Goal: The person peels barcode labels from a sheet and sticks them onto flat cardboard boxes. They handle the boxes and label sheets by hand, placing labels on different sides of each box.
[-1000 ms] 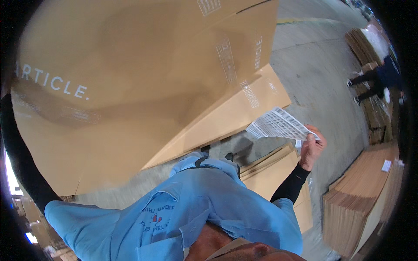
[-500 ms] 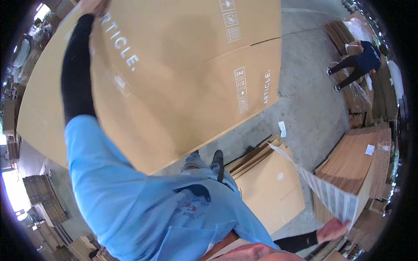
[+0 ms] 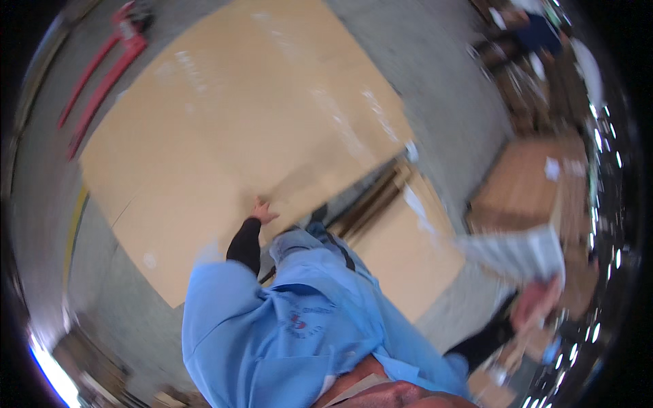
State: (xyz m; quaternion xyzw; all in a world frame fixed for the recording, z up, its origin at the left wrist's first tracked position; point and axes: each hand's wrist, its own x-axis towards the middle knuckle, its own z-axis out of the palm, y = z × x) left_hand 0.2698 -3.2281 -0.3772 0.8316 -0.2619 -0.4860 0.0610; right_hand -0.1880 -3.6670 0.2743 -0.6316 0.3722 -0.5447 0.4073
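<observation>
A large flattened cardboard box (image 3: 245,115) spreads out in front of me, its broad blank face upward. Near its close edge my left hand (image 3: 262,211) touches the board, fingers spread, holding nothing. Far off to the right, my right hand (image 3: 536,304) grips a long white strip of printed label sheets (image 3: 520,255); both are smeared by motion. The strip's other end trails left over a smaller stack of flattened cardboard (image 3: 408,245) leaning beside my legs.
A red pallet jack (image 3: 112,75) stands on the concrete floor at the far left. To the right is a tall stack of flattened boxes (image 3: 524,177) with a white paper on it. Another person (image 3: 530,37) is among cardboard piles at the far right. A yellow floor line (image 3: 75,231) runs at left.
The big cardboard has gone from raised, printed face showing, to lying lower with a blank face up. My left hand has left its upper edge and come down near me. The right hand still holds the strip.
</observation>
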